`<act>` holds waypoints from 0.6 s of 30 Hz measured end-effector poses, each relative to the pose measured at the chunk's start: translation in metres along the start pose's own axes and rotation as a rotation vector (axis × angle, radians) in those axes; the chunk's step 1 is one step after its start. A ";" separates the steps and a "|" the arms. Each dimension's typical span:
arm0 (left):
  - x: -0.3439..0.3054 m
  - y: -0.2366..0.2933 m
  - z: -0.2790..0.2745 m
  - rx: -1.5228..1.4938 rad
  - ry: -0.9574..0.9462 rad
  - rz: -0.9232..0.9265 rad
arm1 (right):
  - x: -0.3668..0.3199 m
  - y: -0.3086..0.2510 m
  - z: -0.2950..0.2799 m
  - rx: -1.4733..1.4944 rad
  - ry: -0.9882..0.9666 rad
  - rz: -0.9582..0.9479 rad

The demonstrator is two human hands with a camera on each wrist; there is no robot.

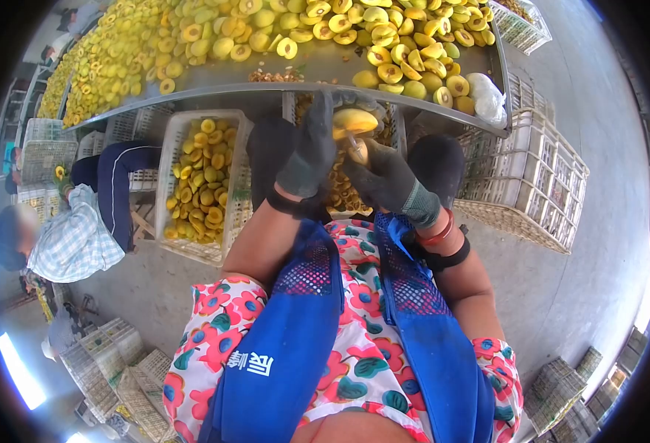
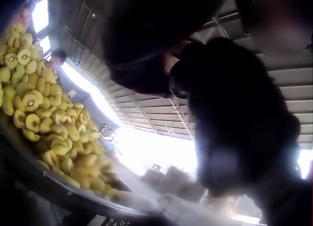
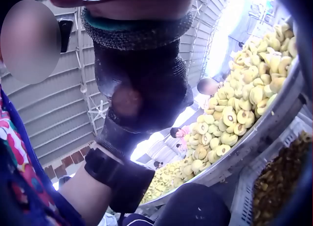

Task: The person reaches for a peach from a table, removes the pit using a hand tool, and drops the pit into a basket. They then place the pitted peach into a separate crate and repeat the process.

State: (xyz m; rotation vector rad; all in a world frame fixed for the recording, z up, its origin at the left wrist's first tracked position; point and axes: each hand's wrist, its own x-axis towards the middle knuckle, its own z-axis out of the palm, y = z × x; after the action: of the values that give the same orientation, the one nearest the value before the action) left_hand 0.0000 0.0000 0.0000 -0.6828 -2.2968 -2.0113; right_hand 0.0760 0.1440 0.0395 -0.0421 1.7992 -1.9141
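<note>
While fruit [image 1: 355,121] lies long axis crosswise, tool [image 1: 358,152] points forward.

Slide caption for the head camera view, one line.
Left hand holding a yellow fruit, right hand a small tool, beside a metal table heaped with halved fruit.

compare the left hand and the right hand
The left hand holds a yellow fruit; the right hand grips a tan-handled tool. A red bracelet circles the wrist of the right hand; the left hand shows none. Both hands wear dark gloves.
</note>
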 end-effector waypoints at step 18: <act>0.018 0.034 -0.020 -0.403 0.018 -0.290 | 0.002 0.002 -0.002 0.064 -0.050 -0.013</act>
State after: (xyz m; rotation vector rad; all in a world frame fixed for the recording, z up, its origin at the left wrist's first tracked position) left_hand -0.0103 -0.0108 0.0410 -0.3469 -2.0989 -2.6369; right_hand 0.0741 0.1448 0.0364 -0.0791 1.7086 -1.9608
